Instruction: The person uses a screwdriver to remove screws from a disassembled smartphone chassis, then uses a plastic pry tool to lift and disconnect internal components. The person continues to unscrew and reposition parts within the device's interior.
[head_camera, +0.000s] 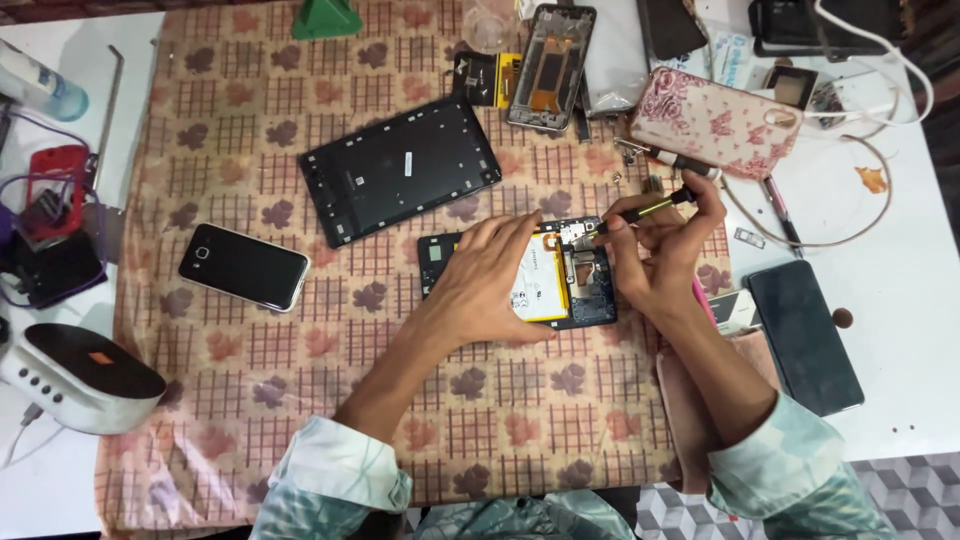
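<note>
Closest to the person, both forearms in pale patterned sleeves reach up over the checked, leaf-printed cloth (300, 420) covering the table. The left hand (490, 280) lies flat and spread on the opened phone (545, 275), pinning it near the middle of the cloth; its white battery (545, 290) shows just beside the fingers. The right hand (660, 245) is pinched narrow around a slim yellow-handled screwdriver (655, 207), tip down on the phone's upper part by the metal bracket. I'd judge the driving goes best with the tool held upright on the screw, light pressure, and the left palm kept firm so the body cannot slide on the cloth.

Toward the cloth's left edge lies a closed black phone (245, 265). Beyond the hands, a black tablet frame (400, 170) rests tilted, and further still a bare phone chassis (550, 65) near the far edge. Off the cloth's far right corner sits a pink floral case (715, 120); a dark phone (805, 335) lies on the white table at the right
</note>
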